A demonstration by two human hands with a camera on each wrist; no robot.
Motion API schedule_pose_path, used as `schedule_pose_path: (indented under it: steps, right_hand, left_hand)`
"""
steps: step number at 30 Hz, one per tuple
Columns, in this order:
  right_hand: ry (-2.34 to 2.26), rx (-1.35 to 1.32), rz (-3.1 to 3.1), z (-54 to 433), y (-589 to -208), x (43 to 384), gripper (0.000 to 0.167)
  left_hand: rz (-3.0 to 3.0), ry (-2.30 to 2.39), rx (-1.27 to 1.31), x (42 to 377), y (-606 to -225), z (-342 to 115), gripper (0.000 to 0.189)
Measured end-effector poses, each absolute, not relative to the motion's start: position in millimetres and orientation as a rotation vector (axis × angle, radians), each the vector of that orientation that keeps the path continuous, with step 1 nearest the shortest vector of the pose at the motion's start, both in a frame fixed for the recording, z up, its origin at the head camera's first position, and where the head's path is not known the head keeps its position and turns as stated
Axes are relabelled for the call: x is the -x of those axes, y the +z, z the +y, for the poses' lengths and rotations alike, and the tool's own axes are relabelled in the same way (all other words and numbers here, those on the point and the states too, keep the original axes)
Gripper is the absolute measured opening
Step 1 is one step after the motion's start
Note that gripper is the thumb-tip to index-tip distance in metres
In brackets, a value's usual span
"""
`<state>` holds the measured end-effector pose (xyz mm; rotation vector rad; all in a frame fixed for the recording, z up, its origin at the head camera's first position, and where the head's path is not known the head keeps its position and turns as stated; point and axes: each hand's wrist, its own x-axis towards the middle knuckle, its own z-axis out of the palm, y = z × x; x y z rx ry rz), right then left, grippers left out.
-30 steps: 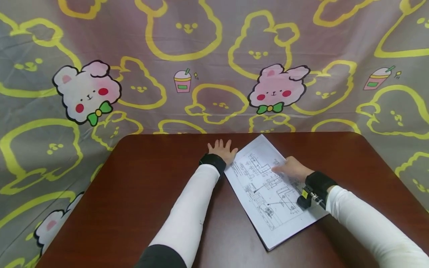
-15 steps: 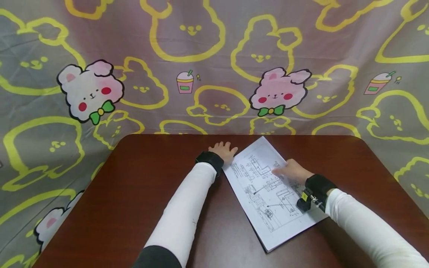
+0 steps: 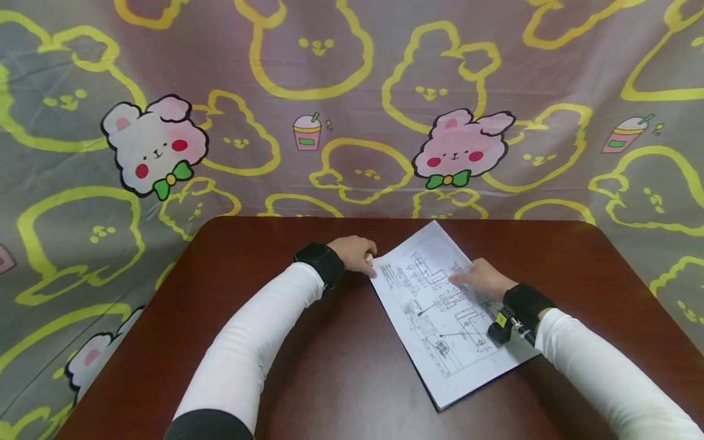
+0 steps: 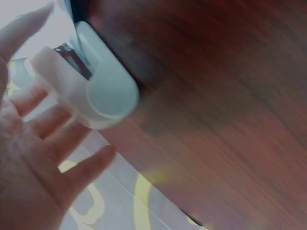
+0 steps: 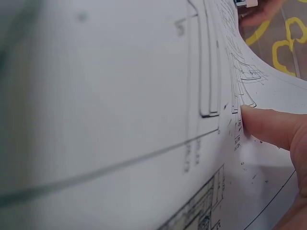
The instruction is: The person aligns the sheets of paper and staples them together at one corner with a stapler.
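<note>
A sheaf of white paper (image 3: pixel 401 318) printed with technical drawings lies slanted on the table. At its left edge my left hand (image 3: pixel 352 252) holds a small pale stapler (image 4: pixel 112 93), pink on one arm and mint on the other. Thumb and fingers lie on opposite sides of the stapler, its mouth facing the paper. My right hand (image 3: pixel 484 279) grips the sheaf's upper right edge. Its thumb (image 5: pixel 268 125) presses on the printed face; the other fingers are hidden. The paper curves upward near this thumb.
The dark brown table (image 3: pixel 264 293) has rounded far corners. Behind it hangs a grey curtain (image 3: pixel 352 110) with yellow outlines and bunny faces. Black bands with white sleeves cover both wrists; a small black camera (image 3: pixel 499 332) sits over the paper.
My left hand has turned from spread fingers pointing away to fingers curled toward the paper's edge, bringing the stapler into sight. The left forearm swung left. My right hand keeps its place.
</note>
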<state>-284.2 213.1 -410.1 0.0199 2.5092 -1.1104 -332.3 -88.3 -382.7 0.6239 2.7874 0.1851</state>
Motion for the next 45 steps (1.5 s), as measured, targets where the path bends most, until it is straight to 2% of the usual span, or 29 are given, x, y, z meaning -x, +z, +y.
schedule_pose_path:
  steps: [4, 16, 31, 45]
  right_hand:
    - [-1.134, -0.013, 2.481, 216.1, -410.5, 282.7, 0.050]
    - [-1.073, -0.005, 2.501, 217.5, -406.4, 280.5, 0.053]
    - [-1.290, -0.031, 2.369, 218.0, -405.7, 267.1, 0.051]
    - [-1.458, -0.113, 2.231, 191.5, -408.7, 249.7, 0.038]
  left_hand:
    - [2.819, 0.183, -0.713, 327.2, -382.5, -95.1, 0.035]
    - [2.894, 0.161, -0.780, 324.0, -385.5, -118.0, 0.025]
    - [2.929, 0.213, -0.739, 322.9, -384.8, -148.5, 0.030]
    - [2.994, 0.201, -0.527, 309.1, -378.3, -184.1, 0.034]
